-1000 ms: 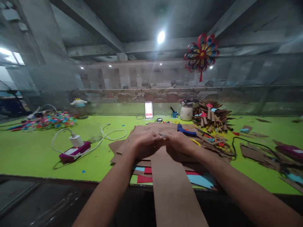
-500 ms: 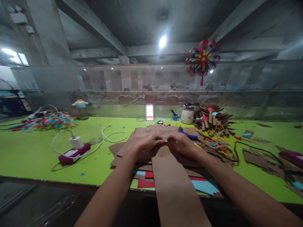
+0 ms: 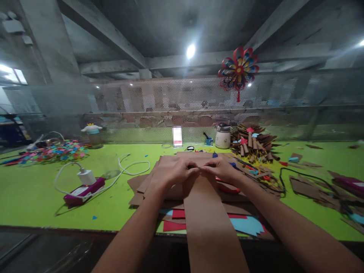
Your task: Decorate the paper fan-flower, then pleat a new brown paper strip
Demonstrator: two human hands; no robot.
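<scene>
A long strip of brown kraft paper [image 3: 210,220] runs from the stack toward me and past the table's front edge. My left hand [image 3: 183,170] pinches its far end between thumb and fingers. From the other side, my right hand [image 3: 218,168] pinches the same end, its fingertips meeting those of the left. Under both hands lies a stack of brown paper sheets [image 3: 162,170]. Red-handled scissors or pliers [image 3: 229,187] rest partly hidden beneath the right wrist. Red paper [image 3: 173,225] and light blue paper [image 3: 247,224] stick out below the stack.
On the left are a purple power strip [image 3: 76,195] with a white charger [image 3: 86,176] and cable, and a heap of coloured paper stars [image 3: 59,151]. A lidded jug [image 3: 222,137] and a pile of rolled brown paper pieces [image 3: 253,146] stand at the back. Brown scraps [image 3: 309,187] lie right.
My fingertips have drawn closer together at the strip's end. The right hand has shifted slightly, exposing more of the red handles. The whole view has turned a little.
</scene>
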